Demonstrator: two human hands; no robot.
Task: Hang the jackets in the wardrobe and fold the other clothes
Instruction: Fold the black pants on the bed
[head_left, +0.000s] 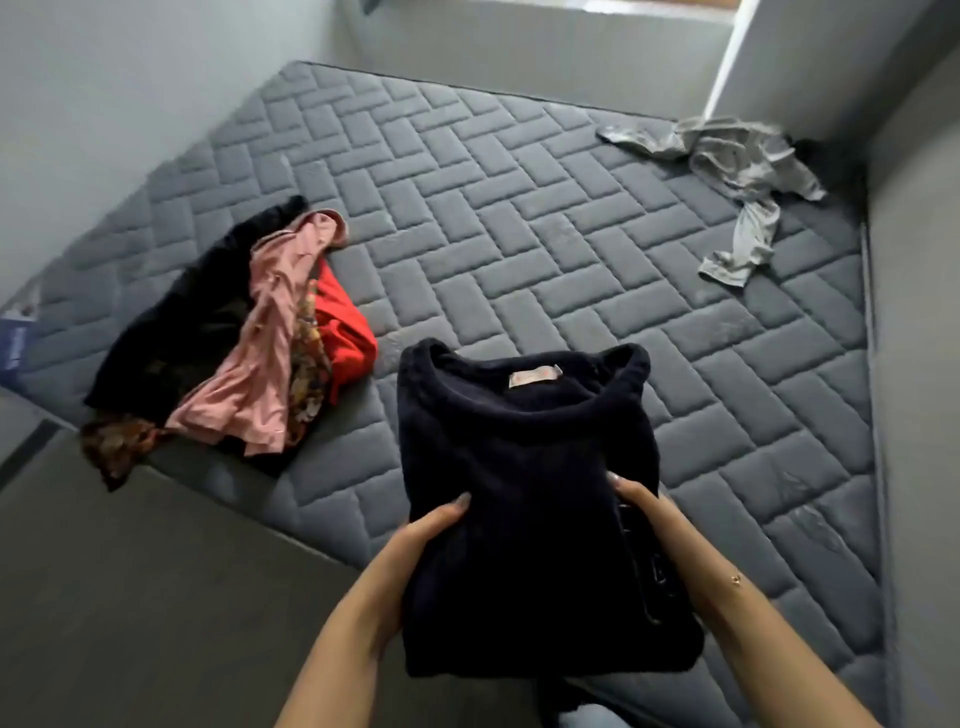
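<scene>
A dark navy sweater (524, 467), folded into a rectangle with its collar and pink label facing away from me, hangs over the near edge of the grey quilted mattress (519, 234). My left hand (426, 530) grips its left side, thumb on top. My right hand (644, 504) grips its right side, with the fingers hidden under the fabric. On the mattress's left side lies a heap of clothes (249, 343): a black garment, a pink one, a red one and a floral one. A crumpled grey garment (737, 171) lies at the far right corner.
The mattress fills the room's corner, with walls behind it and on the right. Grey floor (156, 597) lies to my left and in front. A bluish object (13, 343) shows at the left edge.
</scene>
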